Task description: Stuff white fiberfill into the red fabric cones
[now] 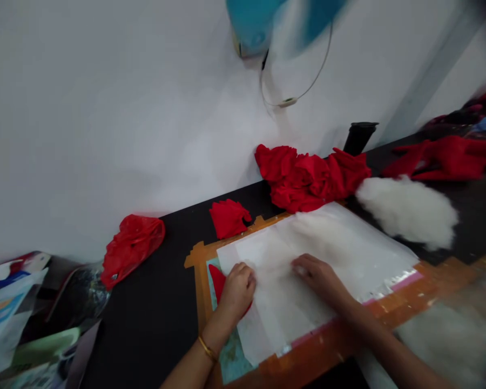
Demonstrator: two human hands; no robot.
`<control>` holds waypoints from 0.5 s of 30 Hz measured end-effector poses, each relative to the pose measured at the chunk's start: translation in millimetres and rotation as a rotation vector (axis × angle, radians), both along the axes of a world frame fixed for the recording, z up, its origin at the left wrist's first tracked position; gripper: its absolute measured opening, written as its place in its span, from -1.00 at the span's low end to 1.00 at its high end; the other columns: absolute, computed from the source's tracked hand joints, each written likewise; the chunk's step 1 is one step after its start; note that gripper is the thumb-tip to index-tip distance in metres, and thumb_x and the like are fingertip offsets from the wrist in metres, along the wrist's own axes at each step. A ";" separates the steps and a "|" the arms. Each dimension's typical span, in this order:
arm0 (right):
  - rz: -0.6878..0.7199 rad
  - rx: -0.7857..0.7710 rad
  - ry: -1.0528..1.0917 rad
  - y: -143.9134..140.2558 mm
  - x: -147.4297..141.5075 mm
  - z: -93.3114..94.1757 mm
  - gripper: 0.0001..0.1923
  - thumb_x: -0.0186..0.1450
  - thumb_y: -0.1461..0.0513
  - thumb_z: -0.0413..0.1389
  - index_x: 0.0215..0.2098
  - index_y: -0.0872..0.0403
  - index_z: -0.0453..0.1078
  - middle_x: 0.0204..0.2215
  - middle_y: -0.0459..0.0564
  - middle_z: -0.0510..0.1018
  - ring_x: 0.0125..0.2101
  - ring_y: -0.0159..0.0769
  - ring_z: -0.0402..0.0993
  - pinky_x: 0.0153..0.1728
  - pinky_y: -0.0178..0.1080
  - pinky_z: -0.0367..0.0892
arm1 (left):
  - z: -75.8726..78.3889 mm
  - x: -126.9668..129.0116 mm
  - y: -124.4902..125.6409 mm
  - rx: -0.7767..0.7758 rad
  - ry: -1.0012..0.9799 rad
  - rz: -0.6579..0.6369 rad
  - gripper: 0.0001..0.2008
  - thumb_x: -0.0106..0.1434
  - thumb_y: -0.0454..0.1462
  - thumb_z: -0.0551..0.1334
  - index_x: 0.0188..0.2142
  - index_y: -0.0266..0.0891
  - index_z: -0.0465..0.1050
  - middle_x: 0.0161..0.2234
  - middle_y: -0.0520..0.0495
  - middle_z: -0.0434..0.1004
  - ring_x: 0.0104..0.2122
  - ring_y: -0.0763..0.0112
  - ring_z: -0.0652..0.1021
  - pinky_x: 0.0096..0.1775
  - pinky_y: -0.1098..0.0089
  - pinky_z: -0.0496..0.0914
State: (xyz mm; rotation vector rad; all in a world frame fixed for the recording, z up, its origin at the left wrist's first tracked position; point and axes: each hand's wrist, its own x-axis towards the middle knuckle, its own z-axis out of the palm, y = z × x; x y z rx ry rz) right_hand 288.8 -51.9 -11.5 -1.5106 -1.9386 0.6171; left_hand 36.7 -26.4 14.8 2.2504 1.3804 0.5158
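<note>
A broad translucent sheet (328, 254) lies flat over the taped orange-edged mat (389, 308) on the dark table (154, 302); it looks light, limp and slippery, best pinned near an edge. The right hand (319, 275) presses flat on its middle, fingers loose. The left hand (237, 289) curls at the sheet's left edge over a small red fabric piece (217, 278), seemingly pinching it.

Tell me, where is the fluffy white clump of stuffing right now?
In the head view, the white stuffing lies on the dark table at right, beside the red fabric pile and just past the translucent sheet's far corner.
</note>
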 end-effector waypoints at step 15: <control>-0.007 -0.025 -0.197 -3.5 -21.5 6.4 -0.73 0.34 0.30 -0.08 -0.18 0.08 0.46 -0.26 0.05 0.56 -0.28 -0.21 0.53 -0.23 -0.22 0.39 | 11.2 -15.6 -6.6 0.053 -0.002 -0.044 -0.81 0.25 -0.43 0.07 -0.44 -0.20 0.35 -0.36 -0.08 0.43 -0.25 0.25 0.44 -0.14 0.22 0.36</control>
